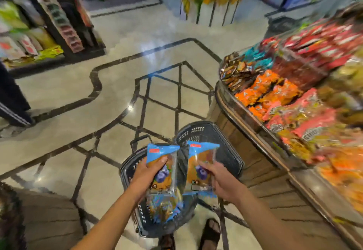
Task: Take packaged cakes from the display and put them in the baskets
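Open floor (64,100) on our left, display (238,121) rim close right | left hand (144,178), right hand (223,184) each grip one blue blueberry-print packet (165,173) — above baskets (206,133).

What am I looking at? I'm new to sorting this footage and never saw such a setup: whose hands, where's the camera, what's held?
No machine here: a person in a shop wears one camera on the head, looking down at their own bare hands. The left hand grips one blue cake pack, the right hand a second cake pack. Beneath them two dark baskets stand on the floor; the nearer basket already holds similar blue packs, the farther basket sits just beyond. On the right is the display, piled with snack packets.
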{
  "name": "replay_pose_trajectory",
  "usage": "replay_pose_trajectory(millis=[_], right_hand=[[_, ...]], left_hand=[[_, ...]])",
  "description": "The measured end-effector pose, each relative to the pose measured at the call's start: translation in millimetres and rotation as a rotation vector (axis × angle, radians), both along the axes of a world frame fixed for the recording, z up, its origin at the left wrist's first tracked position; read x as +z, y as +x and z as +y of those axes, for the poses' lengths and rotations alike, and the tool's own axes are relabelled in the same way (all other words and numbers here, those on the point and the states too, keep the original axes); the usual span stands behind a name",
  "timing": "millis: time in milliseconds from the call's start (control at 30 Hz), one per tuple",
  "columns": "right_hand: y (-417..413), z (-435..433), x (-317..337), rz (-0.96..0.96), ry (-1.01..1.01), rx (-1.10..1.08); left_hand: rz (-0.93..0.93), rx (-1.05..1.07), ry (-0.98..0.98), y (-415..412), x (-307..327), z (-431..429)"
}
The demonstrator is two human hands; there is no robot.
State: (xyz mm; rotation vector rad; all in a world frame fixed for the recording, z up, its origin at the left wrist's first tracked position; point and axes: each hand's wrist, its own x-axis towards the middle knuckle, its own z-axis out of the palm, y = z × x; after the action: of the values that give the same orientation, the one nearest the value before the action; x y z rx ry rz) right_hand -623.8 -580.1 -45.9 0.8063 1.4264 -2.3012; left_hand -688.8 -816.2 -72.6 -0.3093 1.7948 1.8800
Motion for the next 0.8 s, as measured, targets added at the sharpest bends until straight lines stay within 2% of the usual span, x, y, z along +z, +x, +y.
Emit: replay_pose_trajectory(millis=[200,367,567,800], right_hand=[[70.1,59.4,37.3,0.097,0.147,-0.277],[173.9,129.0,53.1,0.107,0.239,-0.478],[336.9,209.8,72.8,0.087,0.231,-0.772],[519.5,284.6,75.2,0.036,0.24,-1.03]], left_hand=[[0.129,-0.303,-0.007,12.3,34.5,100.0],[0.173,-0.566,0.062,65.9,53.4,210.3],[0.183,-0.834,0.142,188.8,65.2,347.7],[0.161,-1.041,0.139,355.1,78.7,473.6]])
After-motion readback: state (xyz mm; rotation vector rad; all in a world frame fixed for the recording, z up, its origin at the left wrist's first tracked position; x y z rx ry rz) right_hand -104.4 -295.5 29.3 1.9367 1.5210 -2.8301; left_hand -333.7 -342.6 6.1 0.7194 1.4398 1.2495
